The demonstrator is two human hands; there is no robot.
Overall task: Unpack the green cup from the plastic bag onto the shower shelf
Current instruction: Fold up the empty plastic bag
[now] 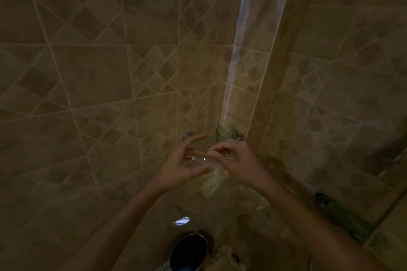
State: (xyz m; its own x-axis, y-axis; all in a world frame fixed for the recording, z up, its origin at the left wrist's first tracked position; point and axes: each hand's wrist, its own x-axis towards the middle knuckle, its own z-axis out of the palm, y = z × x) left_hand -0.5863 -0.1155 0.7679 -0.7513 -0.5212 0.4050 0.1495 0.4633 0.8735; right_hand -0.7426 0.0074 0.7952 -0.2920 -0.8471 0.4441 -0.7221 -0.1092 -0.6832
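A green see-through cup [226,133] stands upright in the tiled corner, on a glass shower shelf [191,139] whose edge is hard to make out in the dim light. In front of it and a little lower, my left hand [187,167] and my right hand [235,160] meet, both pinching a clear plastic bag [212,179] that hangs crumpled below them. Neither hand touches the cup. The bag looks limp, and I cannot tell whether anything is in it.
Tiled walls close in on the left, back and right. A dark round metal vessel [189,253] sits low at the bottom centre. A dark green object [343,213] lies on the ledge at lower right. A bright reflection [181,220] glints below my hands.
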